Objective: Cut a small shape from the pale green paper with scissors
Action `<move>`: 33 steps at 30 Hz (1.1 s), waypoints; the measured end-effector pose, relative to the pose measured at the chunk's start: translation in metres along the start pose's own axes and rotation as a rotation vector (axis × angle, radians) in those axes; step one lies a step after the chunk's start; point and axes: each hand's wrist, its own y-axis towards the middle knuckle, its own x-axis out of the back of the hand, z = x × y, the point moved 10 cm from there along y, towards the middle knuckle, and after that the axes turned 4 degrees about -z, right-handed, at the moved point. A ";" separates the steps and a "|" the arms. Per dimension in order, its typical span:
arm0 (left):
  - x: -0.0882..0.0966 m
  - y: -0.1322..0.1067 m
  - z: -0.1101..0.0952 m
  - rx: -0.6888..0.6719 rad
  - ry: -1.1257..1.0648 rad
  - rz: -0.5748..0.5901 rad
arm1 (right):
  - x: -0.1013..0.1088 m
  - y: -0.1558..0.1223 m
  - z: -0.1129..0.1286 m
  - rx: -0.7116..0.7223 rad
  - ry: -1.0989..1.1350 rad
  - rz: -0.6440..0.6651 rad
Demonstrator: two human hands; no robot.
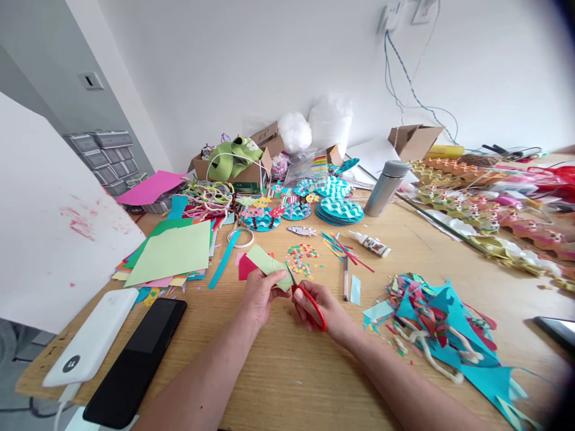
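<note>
My left hand [258,293] pinches a folded strip of light green paper [268,264] above the wooden table [287,365]. My right hand [326,308] grips red-handled scissors [309,302], whose blades touch the paper's near end. A red paper piece [246,267] lies just under the green strip. Beyond my hands lies a scatter of small coloured paper bits [300,260].
A black phone [137,359] and white power bank [92,335] lie near left. A stack of coloured paper [173,251] sits left; a scrap pile [442,323] right. A pen [345,278], glue bottle [372,243], steel flask [386,187], blue wave discs [339,209] and boxes stand farther back.
</note>
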 end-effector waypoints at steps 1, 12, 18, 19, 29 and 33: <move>0.000 0.000 0.000 0.001 -0.003 -0.002 | 0.000 0.000 0.000 0.004 0.006 0.007; 0.000 -0.001 0.006 0.047 -0.007 0.001 | -0.002 -0.001 0.001 0.006 0.011 0.036; -0.001 -0.001 0.006 0.047 -0.011 -0.001 | 0.000 -0.001 0.001 -0.012 -0.010 0.012; -0.001 -0.001 0.006 0.049 -0.010 -0.002 | 0.001 -0.001 0.001 -0.012 -0.011 0.008; -0.003 -0.002 0.008 0.065 -0.031 0.030 | 0.002 0.002 -0.002 0.001 0.014 0.003; -0.006 -0.002 0.010 0.095 -0.064 0.055 | 0.003 0.001 -0.002 -0.008 0.023 0.001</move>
